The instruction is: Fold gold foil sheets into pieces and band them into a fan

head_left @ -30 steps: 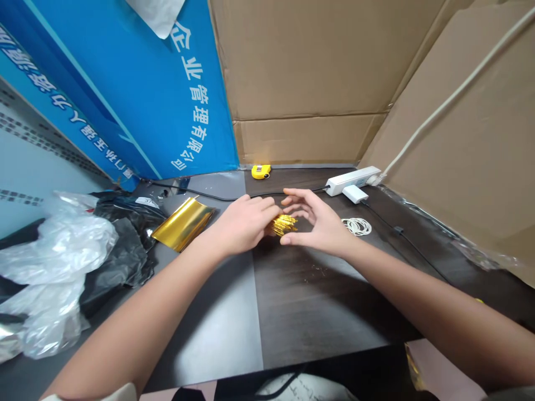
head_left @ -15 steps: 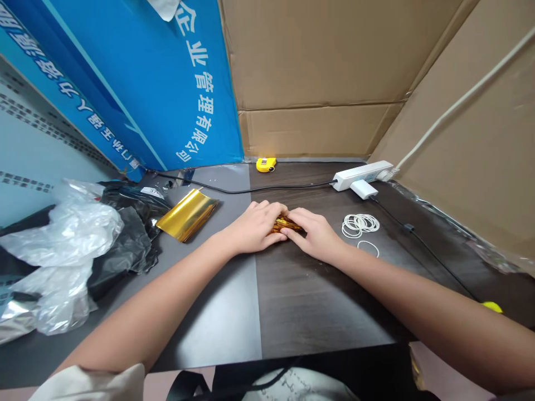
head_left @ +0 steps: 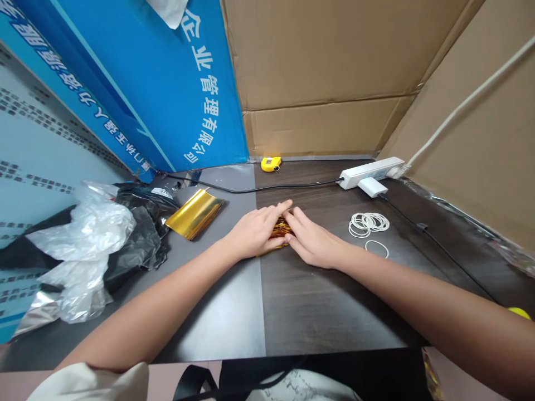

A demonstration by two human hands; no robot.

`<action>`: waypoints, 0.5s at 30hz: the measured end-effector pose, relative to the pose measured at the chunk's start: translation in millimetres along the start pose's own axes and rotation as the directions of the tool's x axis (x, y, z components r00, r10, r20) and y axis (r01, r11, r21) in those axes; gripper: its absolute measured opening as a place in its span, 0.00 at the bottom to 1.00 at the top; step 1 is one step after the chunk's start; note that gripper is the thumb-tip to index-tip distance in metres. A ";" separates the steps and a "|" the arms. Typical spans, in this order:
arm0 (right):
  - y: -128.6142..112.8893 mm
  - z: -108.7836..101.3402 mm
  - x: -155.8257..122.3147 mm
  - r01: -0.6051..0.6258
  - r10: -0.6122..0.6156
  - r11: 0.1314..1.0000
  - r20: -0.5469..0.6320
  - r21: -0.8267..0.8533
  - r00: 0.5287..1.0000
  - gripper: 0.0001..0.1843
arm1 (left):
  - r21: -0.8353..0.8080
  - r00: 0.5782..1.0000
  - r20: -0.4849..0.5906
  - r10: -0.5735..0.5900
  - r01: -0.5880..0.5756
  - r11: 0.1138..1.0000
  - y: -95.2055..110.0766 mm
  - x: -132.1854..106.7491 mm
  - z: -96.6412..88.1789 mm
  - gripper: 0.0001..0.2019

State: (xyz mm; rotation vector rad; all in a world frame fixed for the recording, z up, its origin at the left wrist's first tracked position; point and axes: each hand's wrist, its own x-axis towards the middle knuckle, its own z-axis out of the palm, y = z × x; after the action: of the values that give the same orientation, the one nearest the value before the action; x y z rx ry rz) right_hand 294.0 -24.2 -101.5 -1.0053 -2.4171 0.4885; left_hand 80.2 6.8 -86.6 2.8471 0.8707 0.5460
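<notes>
- So both hands are pressed in close around a small bundle of gold foil strips (head_left: 281, 229), which sits between them on the dark wood desktop (head_left: 334, 312).
- The left hand (head_left: 254, 234) lies nearly flat over the bundle, with its fingers stretched across the top. The right hand (head_left: 313, 243) presses in from the other side, fingers close together rather than spread.
- The fingers hide most of the bundle, so I can't tell how tight it is or whether anything binds it.
- Biggest risk, I'd say: foil this thin could crease or tear if the pressure is uneven.
- A thin gold edge pokes out under the left hand, so strips could slide loose if the grip eases.
- The rubber bands (head_left: 368, 225) near the right hand could get knocked by a careless wrist.
- A wide arm sweep could push the gold foil sheet (head_left: 194, 214) into the black plastic bag (head_left: 137, 239).
</notes>
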 end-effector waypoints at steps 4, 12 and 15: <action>5.6 -1.4 3.5 0.163 -0.160 0.985 0.058 -0.048 0.985 0.43 | 0.064 0.995 -0.005 0.096 -0.096 0.993 -6.1 0.3 3.9 0.32; 15.1 10.6 9.2 0.077 -0.077 0.997 -0.001 -0.002 0.997 0.28 | -0.114 0.996 -0.066 0.063 -0.070 0.991 0.1 3.9 -2.5 0.29; 13.4 9.9 9.3 0.050 -0.050 0.998 -0.002 -0.036 0.999 0.29 | -0.184 0.999 -0.007 -0.045 0.043 0.982 7.6 -4.3 -8.4 0.40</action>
State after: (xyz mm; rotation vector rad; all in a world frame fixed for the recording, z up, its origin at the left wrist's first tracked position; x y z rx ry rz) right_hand 290.4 -9.9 -113.5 -0.9577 -2.4502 0.4270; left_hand 77.7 -1.9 -78.5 2.6551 0.8363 0.6040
